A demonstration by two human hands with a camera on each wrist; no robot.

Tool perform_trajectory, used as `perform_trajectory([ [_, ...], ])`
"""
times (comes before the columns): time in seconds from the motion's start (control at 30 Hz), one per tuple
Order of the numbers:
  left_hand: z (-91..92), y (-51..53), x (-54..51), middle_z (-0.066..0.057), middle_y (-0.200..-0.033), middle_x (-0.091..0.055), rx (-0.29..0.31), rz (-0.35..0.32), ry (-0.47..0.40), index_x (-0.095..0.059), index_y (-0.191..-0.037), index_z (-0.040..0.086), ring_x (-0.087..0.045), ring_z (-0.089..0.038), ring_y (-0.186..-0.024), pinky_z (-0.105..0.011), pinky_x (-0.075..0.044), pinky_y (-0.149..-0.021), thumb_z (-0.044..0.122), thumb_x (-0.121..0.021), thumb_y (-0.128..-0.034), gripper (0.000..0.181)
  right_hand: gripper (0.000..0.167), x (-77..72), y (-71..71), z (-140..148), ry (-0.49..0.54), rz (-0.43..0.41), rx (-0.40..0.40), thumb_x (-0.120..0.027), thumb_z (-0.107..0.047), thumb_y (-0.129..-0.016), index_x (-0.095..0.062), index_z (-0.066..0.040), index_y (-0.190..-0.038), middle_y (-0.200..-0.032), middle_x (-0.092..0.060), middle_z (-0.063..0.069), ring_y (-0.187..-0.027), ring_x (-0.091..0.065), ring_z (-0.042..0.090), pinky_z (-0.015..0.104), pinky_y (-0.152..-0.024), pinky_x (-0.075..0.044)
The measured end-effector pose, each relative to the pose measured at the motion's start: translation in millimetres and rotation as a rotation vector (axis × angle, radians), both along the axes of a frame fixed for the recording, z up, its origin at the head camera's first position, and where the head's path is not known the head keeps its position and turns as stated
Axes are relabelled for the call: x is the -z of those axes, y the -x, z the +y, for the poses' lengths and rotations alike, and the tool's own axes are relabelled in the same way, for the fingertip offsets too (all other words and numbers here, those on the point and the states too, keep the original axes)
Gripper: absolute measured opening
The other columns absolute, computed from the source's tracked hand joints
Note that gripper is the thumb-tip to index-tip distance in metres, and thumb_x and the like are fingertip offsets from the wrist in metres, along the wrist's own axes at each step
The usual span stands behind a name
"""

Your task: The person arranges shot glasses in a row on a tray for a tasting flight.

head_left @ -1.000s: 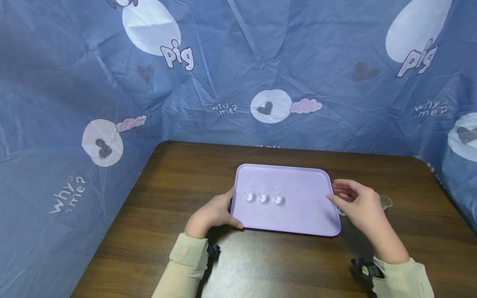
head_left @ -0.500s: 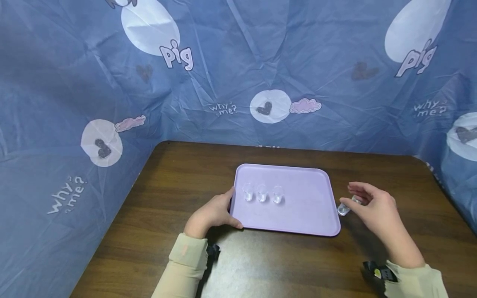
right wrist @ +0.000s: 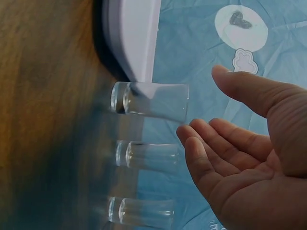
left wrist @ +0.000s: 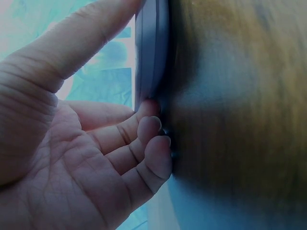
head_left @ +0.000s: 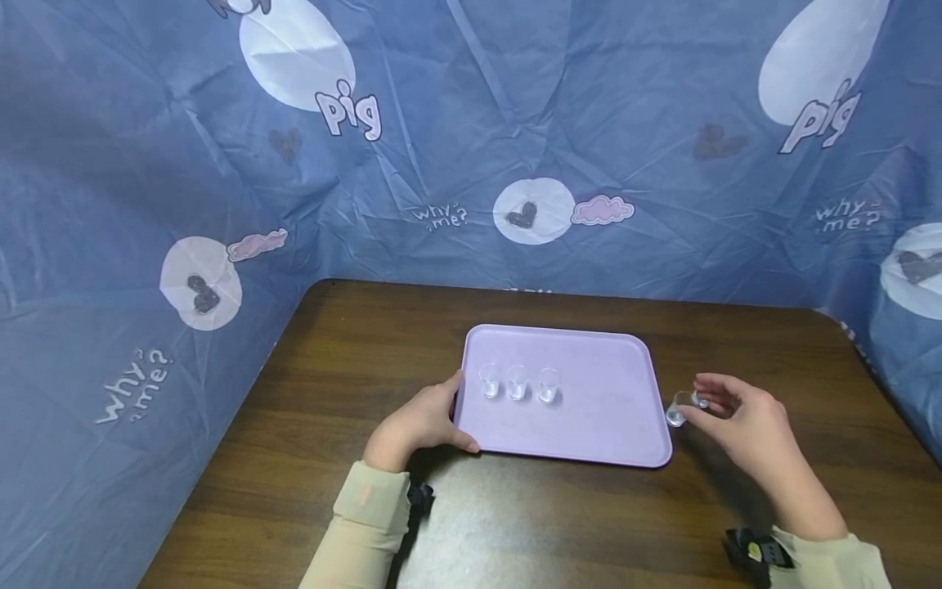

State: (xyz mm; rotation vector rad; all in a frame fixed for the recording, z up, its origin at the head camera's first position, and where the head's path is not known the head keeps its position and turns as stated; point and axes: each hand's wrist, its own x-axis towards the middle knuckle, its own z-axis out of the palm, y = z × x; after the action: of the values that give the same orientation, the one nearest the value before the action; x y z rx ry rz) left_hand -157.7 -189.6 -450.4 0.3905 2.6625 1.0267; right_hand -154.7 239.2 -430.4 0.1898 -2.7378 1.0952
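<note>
Along the left edge of a lilac tray, my left hand grips the near corner, thumb on the front side and fingers on the left side. In the left wrist view its fingertips curl in by the tray rim. My right hand hovers to the right of the tray, fingers loosely bent, holding nothing. Right by it stand clear shot glasses: one close to the tray, another partly behind the fingers. Three glasses show upright in a row in the right wrist view, the nearest glass just apart from my fingertips.
Three more clear shot glasses stand in a row on the tray's left half, the middle glass between two others. Beneath everything is a brown wooden table. A blue printed cloth hangs behind and at both sides.
My right hand has moved right, away from the tray's right edge, and slightly down, uncovering the glass beside the tray. My left hand and the tray have stayed put.
</note>
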Motion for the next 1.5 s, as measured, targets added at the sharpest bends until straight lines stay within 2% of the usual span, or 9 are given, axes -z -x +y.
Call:
perform_trajectory([
  [0.1, -0.1, 0.1, 0.5, -0.021, -0.128, -0.061, 0.003, 0.004, 0.004, -0.035, -0.152, -0.002, -0.059, -0.03, -0.112, -0.045, -0.045, -0.099, 0.021, -0.101, -0.0613, 0.114, 0.054, 2.8, 0.1, 0.8, -0.011, -0.017, -0.005, -0.089, -0.014, -0.08, -0.065, 0.011, -0.122, -0.11, -0.07, 0.026, -0.095, -0.07, 0.04, 0.012, -0.071, -0.05],
  [0.3, -0.3, 0.4, 1.4, -0.021, -0.131, -0.06, -0.002, 0.001, 0.001, -0.034, -0.153, -0.003, -0.058, -0.029, -0.114, -0.045, -0.045, -0.1, 0.022, -0.1, -0.0617, 0.116, 0.057, 8.6, -0.6, 1.5, -0.065, -0.071, -0.004, -0.087, -0.019, -0.083, -0.063, 0.013, -0.123, -0.114, -0.068, 0.029, -0.097, -0.069, 0.041, 0.039, -0.077, -0.057],
  [0.37, -0.4, 0.6, 2.0, -0.02, -0.129, -0.061, -0.002, 0.001, -0.002, -0.034, -0.153, -0.003, -0.059, -0.029, -0.112, -0.046, -0.045, -0.099, 0.022, -0.1, -0.0617, 0.115, 0.056, 10.7, -0.8, 1.9, -0.069, -0.082, -0.004, -0.087, -0.019, -0.083, -0.063, 0.013, -0.123, -0.114, -0.068, 0.029, -0.097, -0.069, 0.041, 0.043, -0.077, -0.056],
  [0.63, -0.6, 0.6, 1.8, -0.019, -0.124, -0.063, 0.003, 0.007, -0.009, -0.037, -0.151, -0.002, -0.059, -0.029, -0.108, -0.046, -0.046, -0.097, 0.022, -0.1, -0.0617, 0.112, 0.051, 18.6, -0.3, 2.8, -0.081, -0.088, -0.017, -0.086, -0.018, -0.084, -0.065, 0.015, -0.117, -0.104, -0.07, 0.027, -0.09, -0.071, 0.038, 0.038, -0.069, -0.058],
  [0.8, -0.8, -0.2, 0.4, -0.019, -0.123, -0.063, 0.002, 0.008, -0.007, -0.037, -0.151, -0.001, -0.06, -0.028, -0.108, -0.045, -0.046, -0.096, 0.021, -0.1, -0.0616, 0.112, 0.055, 25.1, 2.1, 3.5, -0.135, -0.094, -0.01, -0.086, -0.023, -0.084, -0.064, 0.018, -0.114, -0.091, -0.072, 0.02, -0.082, -0.069, 0.032, 0.044, -0.068, -0.055],
  [0.93, -0.9, 0.1, 0.9, -0.019, -0.124, -0.063, 0.006, 0.011, -0.01, -0.037, -0.151, -0.002, -0.059, -0.028, -0.109, -0.045, -0.046, -0.097, 0.021, -0.1, -0.0618, 0.111, 0.053, 28.4, 3.3, 3.6, -0.126, -0.101, 0.004, -0.085, -0.023, -0.085, -0.065, 0.016, -0.113, -0.092, -0.072, 0.02, -0.083, -0.07, 0.032, 0.048, -0.071, -0.055],
  [1.17, -0.8, 1.0, 1.5, -0.019, -0.125, -0.062, 0.009, 0.011, -0.018, -0.037, -0.15, -0.004, -0.059, -0.028, -0.109, -0.045, -0.046, -0.097, 0.021, -0.1, -0.062, 0.111, 0.047, 30.6, 5.1, 3.4, -0.097, -0.118, 0.015, -0.084, -0.021, -0.085, -0.067, 0.013, -0.112, -0.096, -0.073, 0.021, -0.084, -0.071, 0.032, 0.035, -0.067, -0.056],
  [1.4, -0.7, 1.0, 1.8, -0.021, -0.128, -0.061, 0.006, 0.005, -0.013, -0.035, -0.152, -0.004, -0.059, -0.029, -0.112, -0.045, -0.045, -0.098, 0.02, -0.1, -0.0622, 0.114, 0.047, 29.8, 5.2, 3.8, -0.093, -0.156, 0.012, -0.083, -0.02, -0.087, -0.066, 0.014, -0.114, -0.097, -0.072, 0.023, -0.086, -0.07, 0.034, 0.048, -0.072, -0.057],
  [1.5, -0.5, 0.9, 1.3, -0.022, -0.13, -0.06, 0.005, 0.003, -0.01, -0.034, -0.153, -0.004, -0.058, -0.029, -0.113, -0.045, -0.045, -0.099, 0.021, -0.1, -0.0623, 0.115, 0.047, 29.7, 5.2, 4.4, -0.097, -0.154, 0.012, -0.083, -0.02, -0.087, -0.066, 0.014, -0.114, -0.096, -0.072, 0.022, -0.085, -0.07, 0.034, 0.049, -0.072, -0.056],
])
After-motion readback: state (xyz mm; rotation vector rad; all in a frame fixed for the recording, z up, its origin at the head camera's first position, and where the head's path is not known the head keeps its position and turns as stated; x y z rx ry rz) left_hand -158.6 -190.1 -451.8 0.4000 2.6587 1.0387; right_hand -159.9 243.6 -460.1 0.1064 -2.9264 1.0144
